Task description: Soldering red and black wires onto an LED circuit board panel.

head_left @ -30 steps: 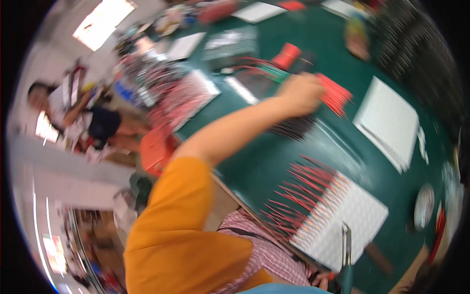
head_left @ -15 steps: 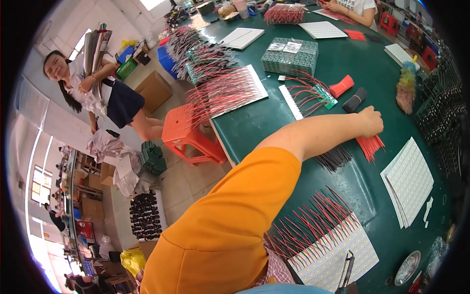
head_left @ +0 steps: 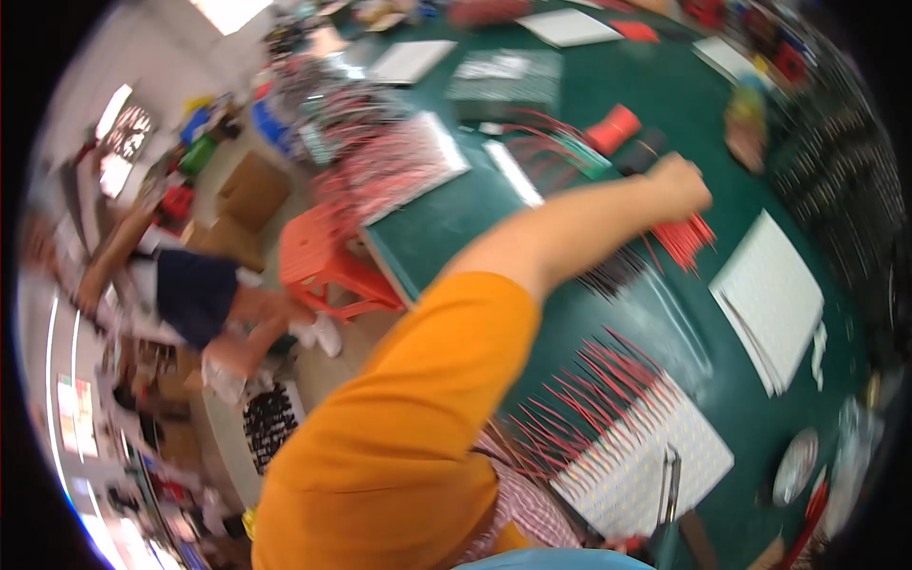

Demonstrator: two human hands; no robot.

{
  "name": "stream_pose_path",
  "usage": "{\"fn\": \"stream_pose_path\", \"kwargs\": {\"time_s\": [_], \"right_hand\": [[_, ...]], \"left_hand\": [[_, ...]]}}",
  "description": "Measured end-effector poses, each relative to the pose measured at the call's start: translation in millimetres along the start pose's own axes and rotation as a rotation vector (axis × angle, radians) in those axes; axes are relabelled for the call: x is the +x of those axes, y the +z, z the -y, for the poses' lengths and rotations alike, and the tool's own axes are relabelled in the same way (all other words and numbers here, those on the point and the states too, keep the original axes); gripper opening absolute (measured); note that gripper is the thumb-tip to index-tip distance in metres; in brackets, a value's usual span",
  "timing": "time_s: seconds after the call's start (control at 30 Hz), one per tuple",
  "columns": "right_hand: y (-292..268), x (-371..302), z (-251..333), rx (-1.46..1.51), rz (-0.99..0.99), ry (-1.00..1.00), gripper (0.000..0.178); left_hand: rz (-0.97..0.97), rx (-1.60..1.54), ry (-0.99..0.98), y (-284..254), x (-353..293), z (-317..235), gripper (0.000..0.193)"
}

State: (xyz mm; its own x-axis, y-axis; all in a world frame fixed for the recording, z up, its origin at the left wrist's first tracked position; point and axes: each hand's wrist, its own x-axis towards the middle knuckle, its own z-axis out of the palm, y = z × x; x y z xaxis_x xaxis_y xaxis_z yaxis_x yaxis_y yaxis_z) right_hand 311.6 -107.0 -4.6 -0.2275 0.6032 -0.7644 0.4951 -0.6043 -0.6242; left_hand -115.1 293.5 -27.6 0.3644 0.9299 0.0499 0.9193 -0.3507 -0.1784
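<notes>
Lying well left of your left hand (head_left: 679, 185), a white rectangular panel (head_left: 445, 147) carries long red wires (head_left: 366, 176), seemingly fanned outward so they stay apart. Nearer that hand, a bundle of thin black wires (head_left: 613, 274) shows beside your forearm, probably kept separate by colour. Toward your body, a white yellow-dotted panel (head_left: 646, 470) has red-and-dark leads (head_left: 589, 408) spread past its edge, likely leaving its face free; over it shows a slender metal tool (head_left: 671, 480). Your left hand curls narrow over a bundle of straight red wires (head_left: 686, 242); I cannot tell whether it grips any. Your right hand is out of sight. Rightward lie stacked white panels (head_left: 774, 294), perhaps spares.
</notes>
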Motion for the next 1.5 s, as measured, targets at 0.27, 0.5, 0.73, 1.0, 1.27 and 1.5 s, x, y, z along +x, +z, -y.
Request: {"fn": "stream_pose_path", "kwargs": {"time_s": [0.27, 0.5, 0.73, 1.0, 1.27, 1.5], "right_hand": [[55.9, -4.7, 21.7, 0.513, -0.356, -0.349, 0.031], [58.1, -4.5, 9.8, 0.618, -0.364, -0.363, 0.029], [55.8, -4.9, -10.3, 0.619, -0.286, -0.509, 0.038], [53.0, -0.3, -18.4, 0.572, -0.253, -0.532, 0.033], [54.3, -4.7, -19.1, 0.56, -0.263, -0.572, 0.036], [44.9, -9.0, -10.3, 0.695, -0.259, -0.49, 0.025]], "left_hand": [[-0.198, -0.092, 0.058, 11.8, -13.2, 31.0, 0.016], [-0.257, -0.084, 0.157, 8.9, -5.2, 17.6, 0.014], [-0.278, -0.026, 0.25, -22.1, -21.7, 11.1, 0.013], [-0.827, 0.279, 0.966, -117.9, -63.0, -60.9, 0.01], [0.429, 1.151, 0.839, -88.2, -79.5, -149.0, 0.009], [0.424, 0.99, 0.816, -116.5, -75.1, -152.5, 0.021]]}}
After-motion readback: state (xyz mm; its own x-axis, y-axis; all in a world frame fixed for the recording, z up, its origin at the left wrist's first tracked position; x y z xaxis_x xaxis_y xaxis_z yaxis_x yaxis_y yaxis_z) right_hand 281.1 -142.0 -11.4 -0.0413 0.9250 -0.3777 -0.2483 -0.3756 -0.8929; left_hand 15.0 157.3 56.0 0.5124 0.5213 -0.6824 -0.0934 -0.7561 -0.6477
